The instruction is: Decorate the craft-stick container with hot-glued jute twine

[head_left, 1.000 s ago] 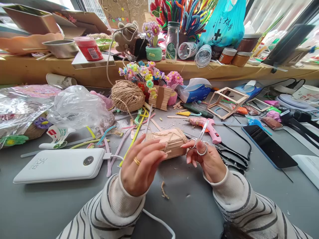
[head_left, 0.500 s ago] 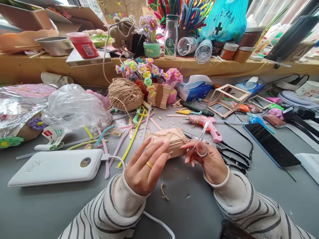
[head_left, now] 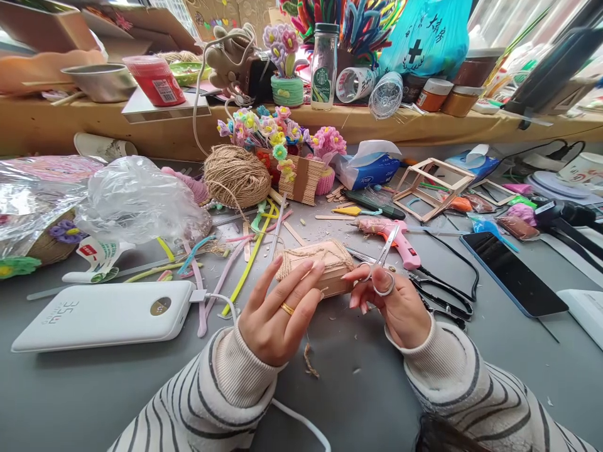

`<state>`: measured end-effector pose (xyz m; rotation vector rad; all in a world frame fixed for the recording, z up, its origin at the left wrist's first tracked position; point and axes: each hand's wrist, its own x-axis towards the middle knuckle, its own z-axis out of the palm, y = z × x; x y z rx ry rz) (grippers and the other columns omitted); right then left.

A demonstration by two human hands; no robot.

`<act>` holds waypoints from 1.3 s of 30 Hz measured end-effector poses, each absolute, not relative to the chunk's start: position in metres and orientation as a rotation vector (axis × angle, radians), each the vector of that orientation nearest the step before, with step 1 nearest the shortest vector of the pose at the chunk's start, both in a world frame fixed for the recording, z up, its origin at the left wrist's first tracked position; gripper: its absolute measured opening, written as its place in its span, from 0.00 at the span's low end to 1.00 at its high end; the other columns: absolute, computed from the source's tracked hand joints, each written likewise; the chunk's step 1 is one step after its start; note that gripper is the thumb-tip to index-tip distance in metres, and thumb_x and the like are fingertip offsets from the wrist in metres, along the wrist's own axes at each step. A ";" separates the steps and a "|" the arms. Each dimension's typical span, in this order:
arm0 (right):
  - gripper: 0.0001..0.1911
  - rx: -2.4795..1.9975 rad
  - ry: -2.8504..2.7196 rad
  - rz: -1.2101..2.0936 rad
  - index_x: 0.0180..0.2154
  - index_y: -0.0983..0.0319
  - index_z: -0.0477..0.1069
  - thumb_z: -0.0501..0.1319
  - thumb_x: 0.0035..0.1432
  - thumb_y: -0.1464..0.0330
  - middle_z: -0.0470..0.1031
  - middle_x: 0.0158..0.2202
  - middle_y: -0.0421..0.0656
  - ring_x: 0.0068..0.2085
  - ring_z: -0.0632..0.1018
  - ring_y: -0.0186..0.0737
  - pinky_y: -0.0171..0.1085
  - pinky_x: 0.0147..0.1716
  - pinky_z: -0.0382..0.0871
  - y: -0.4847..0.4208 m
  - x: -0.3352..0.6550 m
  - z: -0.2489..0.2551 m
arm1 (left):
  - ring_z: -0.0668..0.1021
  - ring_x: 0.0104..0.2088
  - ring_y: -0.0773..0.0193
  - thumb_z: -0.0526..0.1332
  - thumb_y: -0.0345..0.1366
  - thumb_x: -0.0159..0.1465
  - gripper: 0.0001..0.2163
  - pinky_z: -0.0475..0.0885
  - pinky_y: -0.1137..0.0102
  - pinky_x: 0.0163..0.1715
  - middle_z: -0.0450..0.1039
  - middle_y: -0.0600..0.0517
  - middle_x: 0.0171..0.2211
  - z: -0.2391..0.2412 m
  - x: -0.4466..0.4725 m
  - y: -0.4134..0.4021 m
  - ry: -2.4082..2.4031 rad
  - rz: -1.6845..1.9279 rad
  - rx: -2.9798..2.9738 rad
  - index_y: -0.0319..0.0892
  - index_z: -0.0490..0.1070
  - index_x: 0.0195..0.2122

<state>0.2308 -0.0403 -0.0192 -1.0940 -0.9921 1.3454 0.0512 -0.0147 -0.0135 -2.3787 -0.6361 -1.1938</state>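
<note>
A small box of wooden craft sticks (head_left: 330, 285), with jute twine (head_left: 285, 269) running round its top edge, sits on the grey table in front of me. My left hand (head_left: 280, 307), a gold ring on one finger, reaches over its near left side with fingers stretched and slightly spread. The fingertips rest at the top of the box; the hand hides that corner. In my right hand (head_left: 389, 301) are scissors (head_left: 387, 248), finger and thumb through the loops and blades pointing up and away. The right fingertips are by the box's right end. A scrap of twine (head_left: 309, 361) lies nearer me.
Beyond the box are a twine ball (head_left: 237, 176), a pink glue gun (head_left: 407, 245) and a wooden stick frame (head_left: 433, 188). Black-handled pliers (head_left: 445, 298) and a phone (head_left: 513, 273) lie right. A white power bank (head_left: 106, 314) and its cable are left.
My left hand has shifted slightly right, its fingers a little more lifted and spread. The right hand and scissors stay almost still.
</note>
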 end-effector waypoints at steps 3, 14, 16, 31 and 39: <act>0.24 -1.098 -0.989 1.344 0.29 0.64 0.74 0.57 0.48 0.48 0.71 0.17 0.41 0.20 0.71 0.29 0.28 0.18 0.62 -0.040 0.230 -0.018 | 0.77 0.43 0.60 0.57 0.25 0.58 0.03 0.60 0.59 0.56 0.77 0.43 0.37 -0.014 0.052 -0.014 -0.647 -1.193 -2.377 0.36 0.68 0.28; 0.24 -1.085 -0.941 1.380 0.28 0.63 0.75 0.58 0.46 0.48 0.72 0.18 0.41 0.22 0.73 0.31 0.29 0.21 0.67 -0.040 0.231 -0.019 | 0.76 0.45 0.58 0.57 0.25 0.57 0.04 0.60 0.52 0.54 0.77 0.41 0.36 -0.013 0.037 -0.011 -0.813 -1.381 -2.398 0.38 0.65 0.33; 0.24 -1.081 -0.949 1.378 0.29 0.63 0.75 0.58 0.47 0.48 0.72 0.18 0.41 0.22 0.73 0.30 0.29 0.21 0.67 -0.040 0.231 -0.019 | 0.77 0.43 0.59 0.57 0.24 0.56 0.05 0.62 0.52 0.53 0.78 0.42 0.35 -0.015 0.034 -0.008 -0.801 -1.406 -2.457 0.39 0.64 0.33; 0.29 -1.348 -1.311 0.855 0.19 0.64 0.72 0.51 0.51 0.46 0.57 0.13 0.37 0.16 0.58 0.27 0.31 0.15 0.50 -0.042 0.262 -0.017 | 0.77 0.44 0.60 0.54 0.23 0.59 0.08 0.71 0.58 0.47 0.77 0.45 0.39 -0.030 0.032 -0.006 -1.008 -1.758 -2.578 0.39 0.63 0.39; 0.16 -1.886 -1.524 0.251 0.17 0.60 0.68 0.61 0.40 0.54 0.61 0.10 0.36 0.16 0.63 0.31 0.33 0.19 0.54 -0.028 0.279 -0.026 | 0.79 0.38 0.61 0.53 0.25 0.60 0.07 0.68 0.57 0.50 0.78 0.46 0.34 -0.024 0.031 -0.010 -0.950 -1.650 -2.580 0.41 0.60 0.38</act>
